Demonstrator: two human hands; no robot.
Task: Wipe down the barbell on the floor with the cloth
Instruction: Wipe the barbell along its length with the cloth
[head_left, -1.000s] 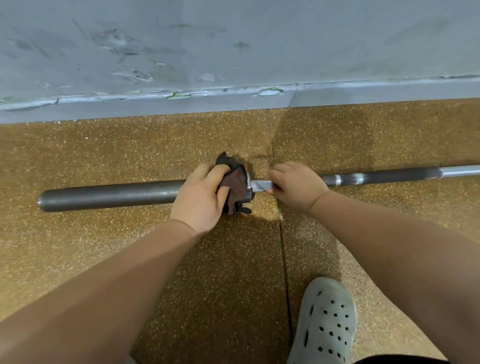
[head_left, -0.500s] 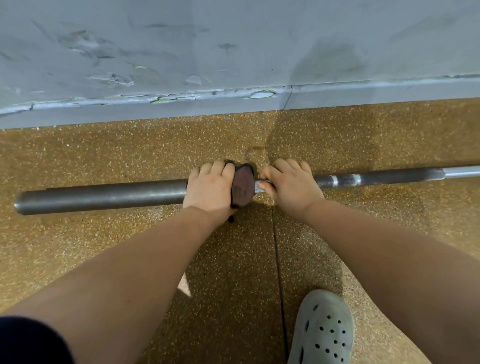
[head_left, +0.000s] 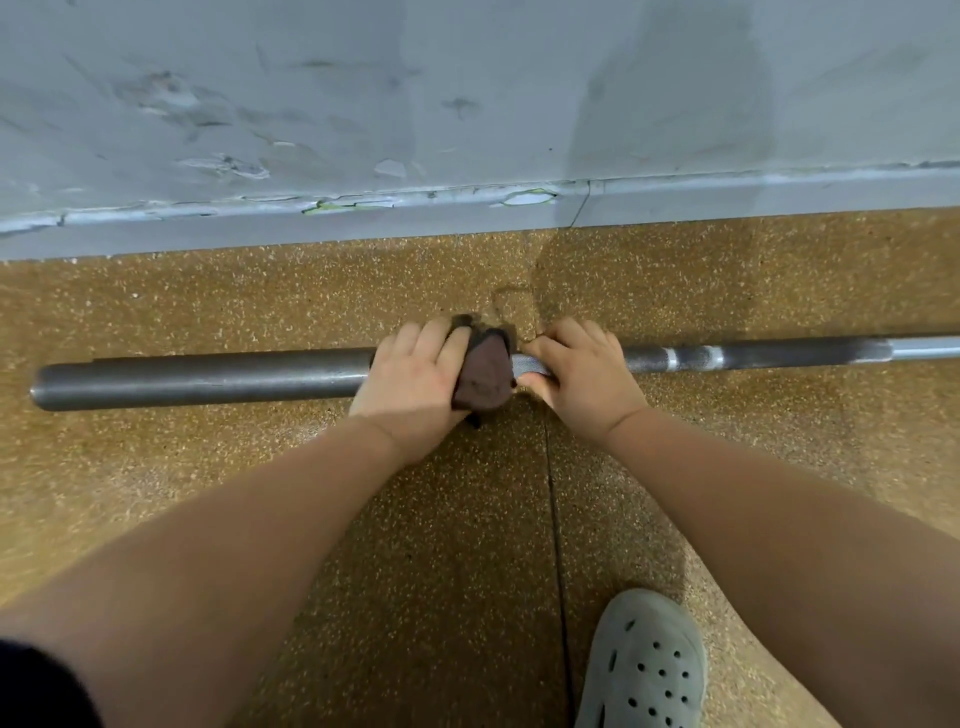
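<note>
A dark steel barbell (head_left: 208, 378) lies across the speckled brown floor, its thick sleeve to the left and its thinner knurled shaft running off the right edge. A dark brown cloth (head_left: 484, 376) is wrapped round the collar where sleeve meets shaft. My left hand (head_left: 415, 382) grips the cloth and the bar beneath it. Just to the right, my right hand (head_left: 582, 371) curls round the bare shaft, almost touching the cloth. The collar itself is hidden under the cloth.
A scuffed grey wall with a chipped baseboard (head_left: 467, 208) runs close behind the barbell. A grey perforated clog (head_left: 644, 670) stands on the floor at the bottom right. A seam in the floor mat (head_left: 558, 545) runs toward me between my arms.
My left hand turned over the bar, its fingers now wrapped across the top with the cloth bunched tighter on the collar. My right hand shifted a little closer to the cloth.
</note>
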